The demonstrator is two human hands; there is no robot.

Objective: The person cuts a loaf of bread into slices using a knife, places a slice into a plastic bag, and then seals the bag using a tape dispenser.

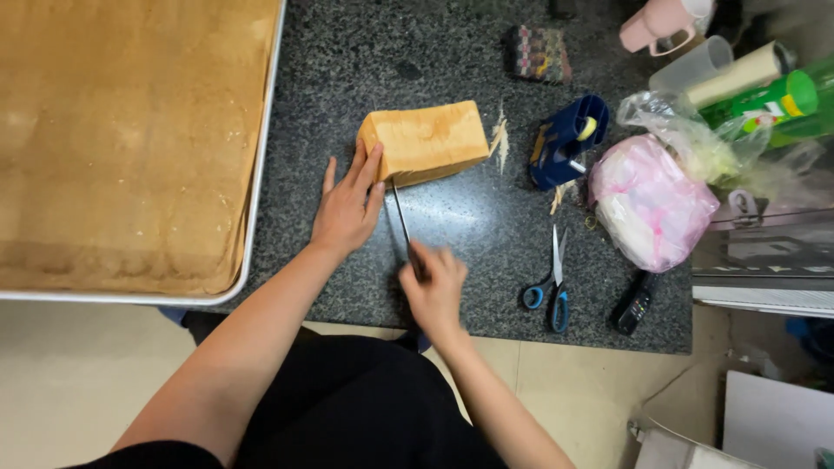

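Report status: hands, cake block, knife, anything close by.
Left hand flat against cake block. Right hand gripping knife, blade at the block's near edge. Scissors lie right of the right hand, apart; sheet cake tray to the left.

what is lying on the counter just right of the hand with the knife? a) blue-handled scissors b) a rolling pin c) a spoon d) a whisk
a: blue-handled scissors lie on the dark counter just right of the right hand, which grips the knife against the cake block that the left hand steadies.
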